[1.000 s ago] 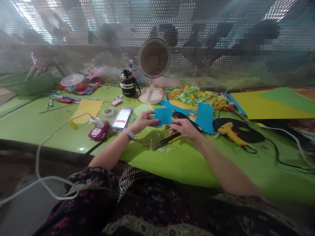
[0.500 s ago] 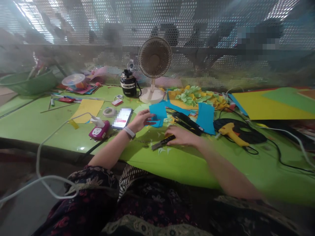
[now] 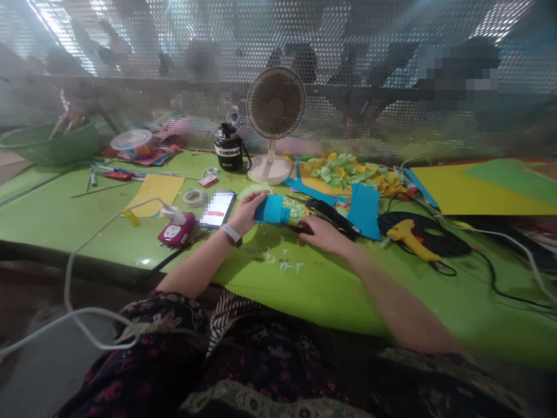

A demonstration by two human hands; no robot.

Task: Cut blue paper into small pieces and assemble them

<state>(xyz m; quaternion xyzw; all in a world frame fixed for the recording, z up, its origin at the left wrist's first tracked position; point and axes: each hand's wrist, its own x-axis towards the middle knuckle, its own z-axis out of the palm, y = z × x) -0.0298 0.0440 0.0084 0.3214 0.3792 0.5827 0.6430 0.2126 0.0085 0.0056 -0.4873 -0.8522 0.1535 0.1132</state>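
Head view: the left hand closes around a curled strip of blue paper mid-table, just beside a phone — the right hand curls narrowly over a dark craft knife, with pale green paper scraps lying just below.

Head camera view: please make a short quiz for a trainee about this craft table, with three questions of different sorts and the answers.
1. True or false: the left hand holds the blue paper.
2. Which thing lies just beside the left hand? A) the smartphone B) the desk fan C) the green basket
3. Fill the gap: the yellow tool on the right is a hot glue ____.

Key: 1 true; 2 A; 3 gun.
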